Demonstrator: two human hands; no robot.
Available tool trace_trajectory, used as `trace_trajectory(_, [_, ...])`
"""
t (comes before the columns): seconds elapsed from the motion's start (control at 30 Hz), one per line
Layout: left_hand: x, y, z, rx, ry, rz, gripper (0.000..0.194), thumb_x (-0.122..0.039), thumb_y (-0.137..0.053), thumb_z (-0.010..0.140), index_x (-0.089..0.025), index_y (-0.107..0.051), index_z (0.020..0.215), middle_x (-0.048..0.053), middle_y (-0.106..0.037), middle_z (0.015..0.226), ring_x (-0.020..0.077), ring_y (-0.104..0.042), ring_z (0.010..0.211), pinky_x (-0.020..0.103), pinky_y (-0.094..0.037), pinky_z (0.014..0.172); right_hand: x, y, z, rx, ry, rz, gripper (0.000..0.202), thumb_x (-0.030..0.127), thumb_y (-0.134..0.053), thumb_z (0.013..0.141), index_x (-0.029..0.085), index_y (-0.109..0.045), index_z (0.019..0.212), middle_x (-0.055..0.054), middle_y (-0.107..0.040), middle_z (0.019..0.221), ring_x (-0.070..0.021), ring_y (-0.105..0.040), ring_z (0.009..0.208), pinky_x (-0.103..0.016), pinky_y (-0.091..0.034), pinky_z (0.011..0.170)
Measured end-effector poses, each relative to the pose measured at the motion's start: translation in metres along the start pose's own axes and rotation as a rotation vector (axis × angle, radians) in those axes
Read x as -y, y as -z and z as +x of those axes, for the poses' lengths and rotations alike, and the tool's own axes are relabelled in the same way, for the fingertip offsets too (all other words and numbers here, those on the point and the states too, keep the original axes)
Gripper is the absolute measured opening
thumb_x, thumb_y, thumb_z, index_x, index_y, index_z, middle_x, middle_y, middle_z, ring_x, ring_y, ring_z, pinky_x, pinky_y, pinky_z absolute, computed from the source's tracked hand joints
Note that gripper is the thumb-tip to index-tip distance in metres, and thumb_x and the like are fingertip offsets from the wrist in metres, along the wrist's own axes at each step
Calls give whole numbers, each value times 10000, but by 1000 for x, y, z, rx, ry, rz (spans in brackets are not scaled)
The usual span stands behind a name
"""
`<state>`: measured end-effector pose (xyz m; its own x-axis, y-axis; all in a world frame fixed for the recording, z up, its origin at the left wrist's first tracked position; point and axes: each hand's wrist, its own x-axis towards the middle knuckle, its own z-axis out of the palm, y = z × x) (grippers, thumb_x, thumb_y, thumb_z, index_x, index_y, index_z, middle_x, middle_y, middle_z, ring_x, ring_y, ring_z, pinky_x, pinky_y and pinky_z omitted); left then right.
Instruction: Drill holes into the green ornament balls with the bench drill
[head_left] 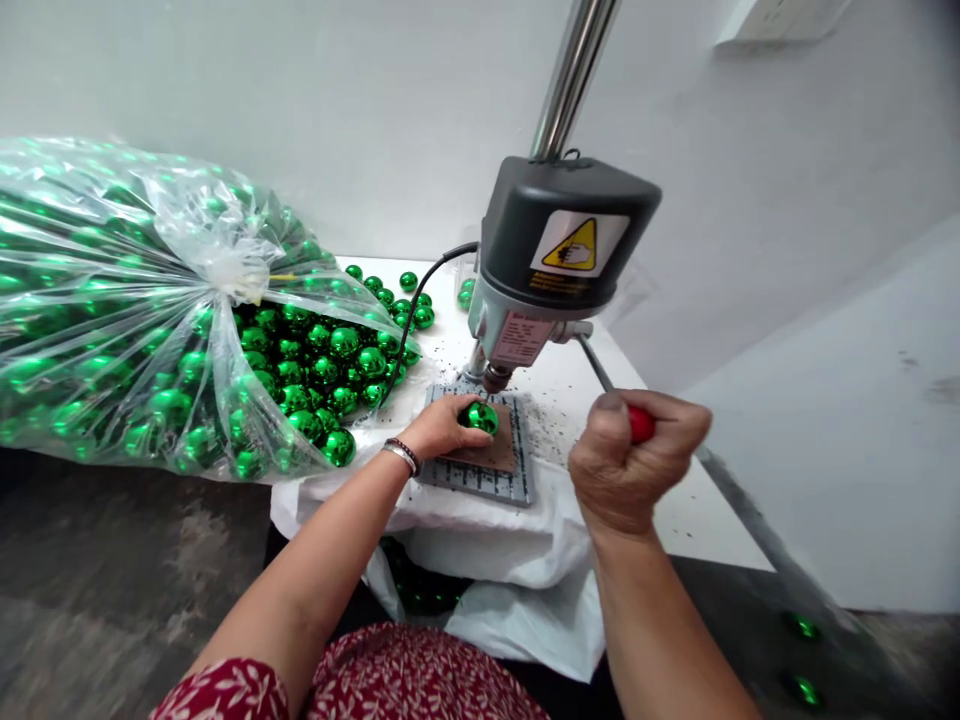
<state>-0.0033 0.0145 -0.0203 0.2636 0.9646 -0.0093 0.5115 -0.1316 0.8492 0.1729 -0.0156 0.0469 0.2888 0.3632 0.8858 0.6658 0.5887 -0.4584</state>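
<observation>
My left hand [444,428] grips a shiny green ball [478,419] from its left side, thumb in front and fingers behind. The ball rests on a brown board [495,452] over the grey base plate [519,490] of a drill press [559,240]. Right above the ball is the drill chuck [495,379]; a thin bit points down at it, and I cannot tell whether it has entered. My right hand [637,455] is wrapped round the red knob [641,424] of the press's feed lever [596,362].
A clear plastic bag [232,275] full of green balls lies at the left, several spilling onto the white table [697,510]. A black cable [420,300] runs past them. Dark shavings dot the tabletop. A white sack [540,590] hangs at the front with green balls inside.
</observation>
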Motion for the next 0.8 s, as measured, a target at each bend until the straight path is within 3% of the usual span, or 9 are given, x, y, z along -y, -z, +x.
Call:
trace_trajectory(0.13, [-5, -3, -5, -64, 53, 64, 444, -329, -750, 681, -184, -665, 1091, 19, -711, 953, 209, -632, 893, 309, -494, 824, 15, -5, 43, 1, -54, 1, 162, 307, -528, 796, 148, -497, 785, 32, -491, 637, -36, -421, 560, -193, -320, 539])
trace_trajectory(0.2, [-10, -2, -12, -103, 46, 99, 473, -315, -751, 688, -186, -649, 1132, 42, -710, 1025, 225, -635, 946, 330, -489, 866, 24, -8, 69, 136, -192, 1, 154, 289, -537, 789, 144, -488, 779, 41, -474, 630, -31, -382, 556, -190, -291, 546])
trace_trajectory(0.3, [-17, 2, -35, -130, 14, 82, 498, -288, -747, 704, -188, -625, 1176, 63, -704, 1090, 231, -639, 981, 342, -490, 891, 32, -12, 93, 211, -313, -44, 111, 230, -547, 802, 132, -496, 791, 50, -470, 644, -21, -364, 587, -196, -315, 607])
trace_trajectory(0.4, [-19, 4, -70, -9, -11, 79, 481, -323, -752, 720, -193, -636, 1168, 72, -715, 1076, 243, -655, 964, 362, -509, 876, 34, -13, 96, 219, -328, -76, 66, 188, -534, 812, 128, -505, 810, 55, -458, 651, -18, -361, 608, -212, -313, 635])
trace_trajectory(0.5, [-15, 3, -105, 201, -14, 111, 675, -436, -800, 680, -202, -599, 1281, 113, -685, 1214, 295, -643, 1090, 403, -502, 950, 34, -11, 92, 204, -304, -97, 62, 193, -498, 818, 135, -519, 818, 56, -437, 663, -17, -366, 623, -249, -310, 657])
trace_trajectory(0.57, [-13, 4, -121, 240, -14, 174, 779, -485, -805, 671, -181, -560, 1345, 155, -639, 1298, 315, -622, 1145, 402, -498, 977, 34, -10, 90, 201, -287, -104, 93, 217, -469, 820, 148, -532, 822, 55, -443, 691, -19, -391, 651, -282, -313, 682])
trace_trajectory(0.63, [-14, 11, -131, 175, -11, 293, 725, -446, -760, 746, -162, -533, 1373, 171, -601, 1349, 301, -611, 1165, 381, -497, 982, 34, -9, 89, 209, -292, -104, 118, 236, -456, 819, 162, -545, 844, 55, -461, 720, -25, -428, 688, -307, -325, 702])
trace_trajectory(0.7, [-18, 25, -134, 53, 21, 520, 526, -327, -662, 847, -168, -559, 1337, 155, -608, 1339, 288, -608, 1147, 402, -488, 971, 32, -10, 88, 208, -293, -97, 127, 227, -465, 816, 166, -557, 879, 50, -498, 749, -32, -461, 716, -315, -348, 711])
trace_trajectory(0.8, [-28, 55, -132, -77, 120, 951, 292, -175, -516, 885, -186, -662, 1138, 124, -689, 1150, 304, -599, 1042, 485, -456, 893, 28, -11, 87, 193, -275, -85, 146, 206, -478, 828, 155, -570, 929, 27, -576, 826, -43, -517, 766, -318, -393, 730])
